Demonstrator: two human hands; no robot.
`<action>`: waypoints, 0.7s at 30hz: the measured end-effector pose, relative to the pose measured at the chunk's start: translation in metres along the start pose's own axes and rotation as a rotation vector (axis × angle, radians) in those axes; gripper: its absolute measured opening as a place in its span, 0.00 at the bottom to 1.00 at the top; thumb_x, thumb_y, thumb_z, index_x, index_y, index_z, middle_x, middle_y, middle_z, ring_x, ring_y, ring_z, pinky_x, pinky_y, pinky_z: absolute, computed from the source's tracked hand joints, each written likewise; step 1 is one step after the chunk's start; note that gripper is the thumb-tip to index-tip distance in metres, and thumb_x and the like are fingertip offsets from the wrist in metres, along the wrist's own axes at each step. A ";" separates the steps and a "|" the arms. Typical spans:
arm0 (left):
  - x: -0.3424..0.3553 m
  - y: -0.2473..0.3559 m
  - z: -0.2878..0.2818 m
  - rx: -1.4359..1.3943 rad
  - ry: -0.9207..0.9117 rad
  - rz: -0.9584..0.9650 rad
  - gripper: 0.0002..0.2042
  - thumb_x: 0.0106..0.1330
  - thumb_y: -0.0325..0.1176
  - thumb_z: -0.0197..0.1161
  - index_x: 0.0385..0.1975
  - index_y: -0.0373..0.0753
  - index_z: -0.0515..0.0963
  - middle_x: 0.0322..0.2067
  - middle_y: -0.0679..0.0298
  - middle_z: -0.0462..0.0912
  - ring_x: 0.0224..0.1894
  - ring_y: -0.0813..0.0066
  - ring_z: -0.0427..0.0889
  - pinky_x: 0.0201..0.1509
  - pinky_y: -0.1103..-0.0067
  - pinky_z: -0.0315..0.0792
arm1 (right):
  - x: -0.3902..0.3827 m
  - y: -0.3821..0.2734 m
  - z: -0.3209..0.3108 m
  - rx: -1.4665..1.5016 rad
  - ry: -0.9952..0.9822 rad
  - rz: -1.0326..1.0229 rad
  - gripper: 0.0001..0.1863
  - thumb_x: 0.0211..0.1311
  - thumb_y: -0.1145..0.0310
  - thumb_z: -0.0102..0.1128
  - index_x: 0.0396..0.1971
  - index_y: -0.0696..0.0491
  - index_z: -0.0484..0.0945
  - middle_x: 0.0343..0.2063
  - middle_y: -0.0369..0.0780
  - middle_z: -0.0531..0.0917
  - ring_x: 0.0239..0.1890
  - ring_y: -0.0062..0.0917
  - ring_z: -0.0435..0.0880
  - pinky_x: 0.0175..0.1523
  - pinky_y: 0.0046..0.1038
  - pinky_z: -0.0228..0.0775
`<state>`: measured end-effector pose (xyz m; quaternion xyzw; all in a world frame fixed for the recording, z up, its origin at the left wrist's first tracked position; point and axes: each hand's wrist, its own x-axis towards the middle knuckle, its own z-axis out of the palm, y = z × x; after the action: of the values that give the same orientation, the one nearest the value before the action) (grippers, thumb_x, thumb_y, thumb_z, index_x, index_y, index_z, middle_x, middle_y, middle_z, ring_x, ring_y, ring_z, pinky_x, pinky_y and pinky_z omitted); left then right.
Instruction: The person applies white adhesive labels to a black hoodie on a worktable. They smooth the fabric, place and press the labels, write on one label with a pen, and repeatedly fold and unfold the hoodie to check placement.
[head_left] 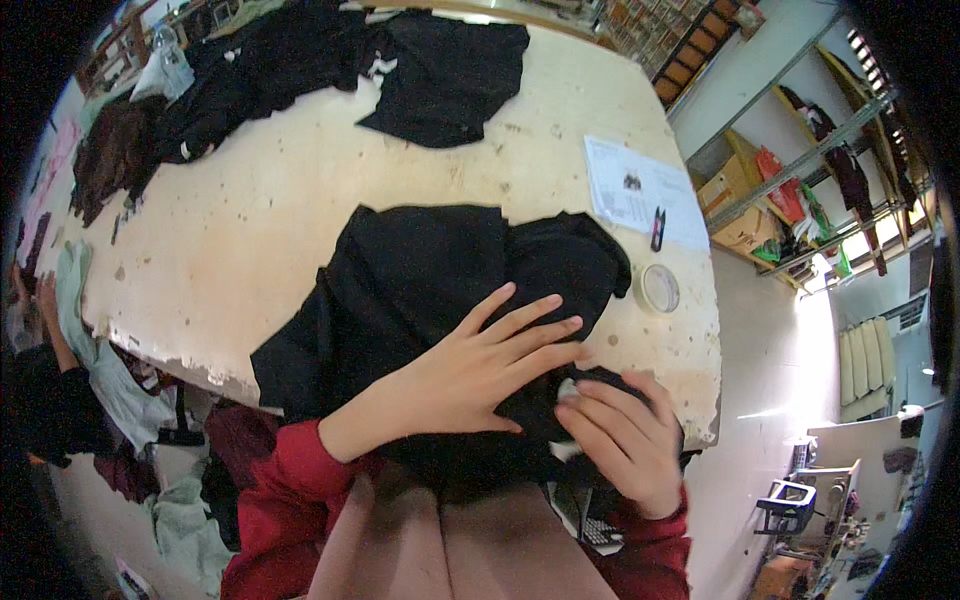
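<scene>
A black garment lies bunched in folds at the table's near edge and over my legs. My left hand rests flat on it with fingers spread. Just right of it, my right hand has its fingers curled round a small whitish flat piece, perhaps chalk, at a fold of the black cloth. Beyond the garment are a printed paper, a black slim tool lying on it and a roll of pale tape.
Dark garments and a clear bag cover the table's far side. Another person's arm shows at left beside pale green cloth. Metal shelves with boxes and a black stool stand at right.
</scene>
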<state>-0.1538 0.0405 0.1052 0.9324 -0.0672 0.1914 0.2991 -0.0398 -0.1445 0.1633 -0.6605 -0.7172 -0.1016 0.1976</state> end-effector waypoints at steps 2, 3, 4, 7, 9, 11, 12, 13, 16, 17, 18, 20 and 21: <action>0.024 -0.019 -0.007 -0.057 -0.040 0.047 0.26 0.49 0.35 0.72 0.51 0.42 0.75 0.53 0.59 0.78 0.61 0.63 0.70 0.72 0.56 0.51 | 0.010 0.007 -0.033 -0.066 0.258 -0.131 0.08 0.51 0.72 0.66 0.33 0.52 0.84 0.37 0.37 0.86 0.43 0.28 0.84 0.48 0.34 0.75; 0.029 -0.031 -0.008 -0.056 -0.056 0.024 0.24 0.49 0.34 0.70 0.49 0.41 0.76 0.48 0.58 0.80 0.58 0.62 0.73 0.71 0.58 0.53 | 0.015 0.025 -0.048 -0.239 0.360 -0.075 0.09 0.53 0.74 0.63 0.36 0.54 0.83 0.37 0.38 0.85 0.42 0.30 0.84 0.45 0.32 0.76; 0.038 -0.043 -0.006 -0.067 -0.073 0.021 0.22 0.50 0.34 0.69 0.47 0.40 0.77 0.44 0.57 0.81 0.54 0.62 0.76 0.71 0.60 0.55 | 0.017 0.041 -0.070 -0.427 0.450 0.006 0.11 0.55 0.76 0.61 0.40 0.55 0.82 0.37 0.40 0.85 0.40 0.31 0.85 0.43 0.30 0.77; 0.041 -0.066 -0.033 0.086 -0.272 -0.138 0.14 0.53 0.35 0.66 0.39 0.36 0.79 0.30 0.54 0.83 0.39 0.57 0.82 0.67 0.67 0.62 | 0.058 0.109 -0.096 -0.420 0.695 0.003 0.20 0.50 0.88 0.54 0.44 0.56 0.80 0.41 0.41 0.85 0.43 0.32 0.84 0.50 0.29 0.74; 0.030 -0.084 -0.057 -0.560 -0.361 -0.288 0.14 0.56 0.36 0.59 0.37 0.34 0.77 0.24 0.60 0.82 0.29 0.68 0.81 0.52 0.68 0.71 | 0.050 0.159 -0.084 -0.348 0.703 0.126 0.20 0.50 0.86 0.55 0.44 0.54 0.81 0.41 0.40 0.85 0.43 0.30 0.84 0.49 0.27 0.74; 0.013 -0.091 -0.067 -0.806 0.045 -0.731 0.13 0.54 0.31 0.57 0.39 0.35 0.74 0.28 0.62 0.79 0.32 0.72 0.79 0.51 0.70 0.70 | 0.027 0.187 -0.029 -0.454 0.725 0.046 0.13 0.58 0.76 0.57 0.42 0.48 0.82 0.37 0.38 0.86 0.39 0.27 0.85 0.42 0.29 0.76; 0.004 -0.102 -0.064 -1.020 0.246 -0.721 0.15 0.53 0.30 0.57 0.42 0.36 0.72 0.32 0.61 0.78 0.36 0.73 0.77 0.51 0.70 0.69 | 0.028 0.160 -0.005 -0.303 0.200 0.261 0.10 0.61 0.70 0.55 0.40 0.47 0.82 0.37 0.41 0.85 0.38 0.30 0.84 0.42 0.33 0.75; -0.004 -0.114 -0.069 -1.376 0.417 -0.245 0.21 0.52 0.30 0.58 0.48 0.35 0.71 0.41 0.58 0.77 0.43 0.70 0.76 0.55 0.69 0.68 | 0.034 0.127 0.015 -0.208 -0.326 0.454 0.09 0.63 0.63 0.53 0.37 0.45 0.82 0.38 0.43 0.85 0.36 0.32 0.84 0.42 0.36 0.74; -0.011 -0.113 -0.056 -1.317 0.377 0.046 0.33 0.49 0.31 0.65 0.59 0.34 0.66 0.54 0.53 0.72 0.54 0.64 0.73 0.61 0.67 0.65 | 0.028 0.074 0.044 -0.172 0.363 -0.705 0.15 0.50 0.74 0.68 0.41 0.53 0.80 0.40 0.42 0.84 0.41 0.32 0.84 0.46 0.29 0.77; -0.017 -0.107 -0.054 -1.118 0.287 -0.091 0.36 0.48 0.32 0.69 0.61 0.34 0.64 0.57 0.53 0.70 0.56 0.62 0.72 0.62 0.67 0.64 | 0.040 0.055 0.046 -0.064 0.420 -0.734 0.17 0.48 0.76 0.69 0.42 0.55 0.79 0.40 0.42 0.84 0.43 0.31 0.84 0.48 0.27 0.77; -0.003 -0.092 -0.054 -0.759 0.014 0.013 0.38 0.46 0.33 0.72 0.61 0.33 0.64 0.57 0.52 0.70 0.57 0.60 0.71 0.63 0.67 0.64 | 0.049 0.050 0.051 0.144 0.391 -0.489 0.14 0.53 0.74 0.67 0.41 0.56 0.80 0.40 0.41 0.83 0.44 0.30 0.83 0.48 0.27 0.77; 0.013 -0.077 -0.038 -0.592 -0.341 -0.020 0.31 0.50 0.34 0.73 0.54 0.31 0.68 0.48 0.52 0.74 0.51 0.60 0.75 0.59 0.69 0.67 | 0.073 0.046 0.063 0.550 0.319 0.008 0.09 0.61 0.69 0.62 0.39 0.56 0.82 0.40 0.40 0.83 0.46 0.27 0.82 0.46 0.26 0.78; 0.011 -0.073 -0.025 -0.784 -0.428 -0.143 0.22 0.56 0.34 0.69 0.48 0.31 0.72 0.39 0.53 0.77 0.43 0.61 0.79 0.54 0.69 0.72 | 0.088 0.059 0.087 0.483 0.401 0.094 0.11 0.61 0.73 0.59 0.44 0.57 0.80 0.42 0.40 0.83 0.45 0.25 0.81 0.49 0.27 0.75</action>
<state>-0.1341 0.1140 0.0897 0.7695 -0.1307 -0.0669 0.6215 0.0012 -0.0227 0.1151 -0.5936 -0.6362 -0.0474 0.4906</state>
